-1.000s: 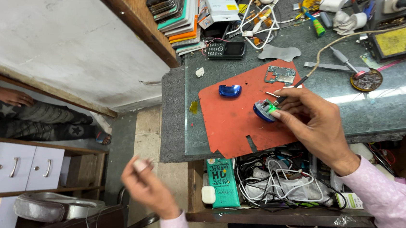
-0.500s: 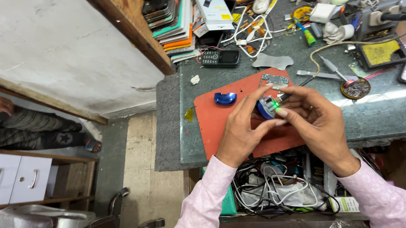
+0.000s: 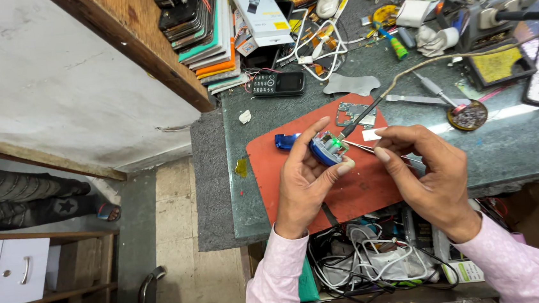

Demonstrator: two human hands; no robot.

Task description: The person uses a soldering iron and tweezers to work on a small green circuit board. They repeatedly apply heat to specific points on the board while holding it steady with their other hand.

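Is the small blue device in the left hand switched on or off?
On, it seems: a green light glows inside the small blue device, which the left hand holds over the red mat while the right hand works beside it.

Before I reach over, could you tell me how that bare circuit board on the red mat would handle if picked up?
The circuit board looks thin and flat, so probably light and stiff. Lying flush on the red mat, it may be hard to lift by its edges. Its exposed parts suggest it is fragile.

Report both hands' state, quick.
Left hand: closed on blue device.
Right hand: closed, pinching tweezers at the device.
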